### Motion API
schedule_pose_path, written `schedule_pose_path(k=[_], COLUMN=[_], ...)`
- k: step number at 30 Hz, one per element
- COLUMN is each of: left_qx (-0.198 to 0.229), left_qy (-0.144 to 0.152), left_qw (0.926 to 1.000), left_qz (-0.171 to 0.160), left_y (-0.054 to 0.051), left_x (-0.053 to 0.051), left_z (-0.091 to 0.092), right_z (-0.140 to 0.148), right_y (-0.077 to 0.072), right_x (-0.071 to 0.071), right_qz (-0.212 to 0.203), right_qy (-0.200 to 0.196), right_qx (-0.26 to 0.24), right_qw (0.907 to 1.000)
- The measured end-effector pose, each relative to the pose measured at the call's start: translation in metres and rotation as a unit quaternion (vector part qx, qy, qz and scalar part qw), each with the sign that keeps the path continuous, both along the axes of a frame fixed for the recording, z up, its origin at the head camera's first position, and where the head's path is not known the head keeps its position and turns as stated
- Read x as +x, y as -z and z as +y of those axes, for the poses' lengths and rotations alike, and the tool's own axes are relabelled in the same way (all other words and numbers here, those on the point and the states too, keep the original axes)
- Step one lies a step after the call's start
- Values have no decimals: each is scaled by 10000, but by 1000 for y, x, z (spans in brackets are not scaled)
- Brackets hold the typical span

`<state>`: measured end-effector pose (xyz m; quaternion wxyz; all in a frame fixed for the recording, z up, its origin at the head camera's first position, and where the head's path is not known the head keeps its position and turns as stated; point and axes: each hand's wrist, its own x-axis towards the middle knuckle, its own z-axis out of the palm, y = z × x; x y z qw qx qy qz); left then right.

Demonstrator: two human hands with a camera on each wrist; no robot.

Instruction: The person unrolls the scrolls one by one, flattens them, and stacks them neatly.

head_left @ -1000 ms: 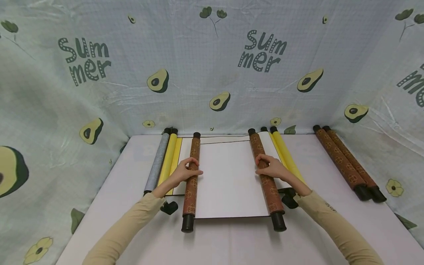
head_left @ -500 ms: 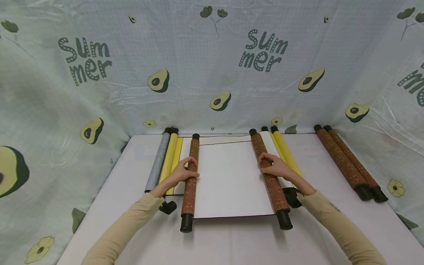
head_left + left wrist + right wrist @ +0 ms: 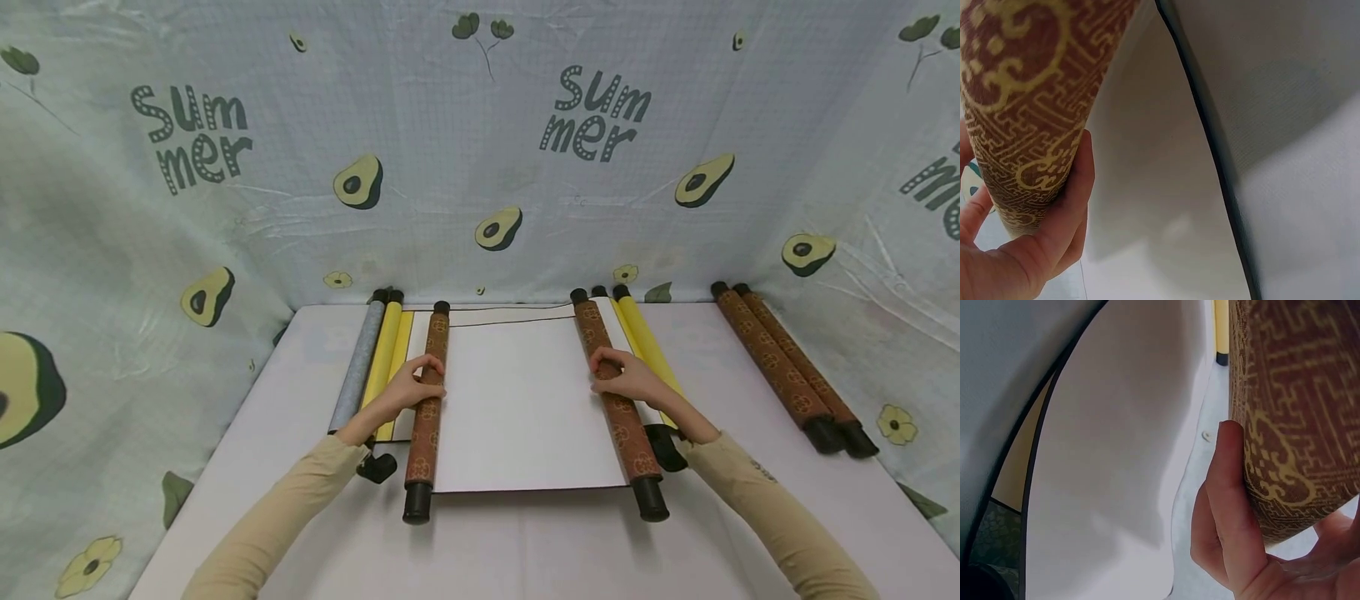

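“One white, rectangular paper sheet (image 3: 525, 400) is drawn out in front of us. How far along would we call it?”

“Well advanced, we judge. It spans from the left brown, gold-patterned cylinder with black ends (image 3: 423, 442) to the right brown, gold-patterned cylinder with black ends (image 3: 627, 432), above the middle of the pale surface (image 3: 517, 558). Some length may be left wound on the cylinders; we cannot tell how much.”

“And laying it down?”

“Apparently not yet done. The near edge throws a shadow, so the sheet seems raised off the surface.”

“How do our hands stand?”

“The left hand (image 3: 408, 387) has its grip clamped on the left cylinder, fingers and thumb curled round it, about midway along. The right hand (image 3: 628, 380) clamps the right cylinder likewise. Our forearms, in beige fabric sleeves (image 3: 288, 500), slant inward from near left and near right, wrists outside the cylinders.”
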<state>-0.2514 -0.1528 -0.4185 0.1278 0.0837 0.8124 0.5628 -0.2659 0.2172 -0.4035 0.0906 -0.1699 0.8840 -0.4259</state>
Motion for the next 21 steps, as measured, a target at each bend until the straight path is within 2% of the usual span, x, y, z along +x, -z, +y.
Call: schedule_pose_path(k=[8,16,21], left_qx=[-129,-70,-77], left_qy=[-27,-40,-61], left_qw=[9999,10000,9998], left_qz=[60,-8,-167], left_y=[-1,2,2], left_x=[0,-2,-3], left_z=[0,-3,-6], right_z=[3,7,10], right_y=[2,3,2], right_x=[-1,-3,-3], right_qz=[40,6,-77], right_qy=[0,127,194], right_qx=[97,208,290], right_qw=[9999,9997,9994])
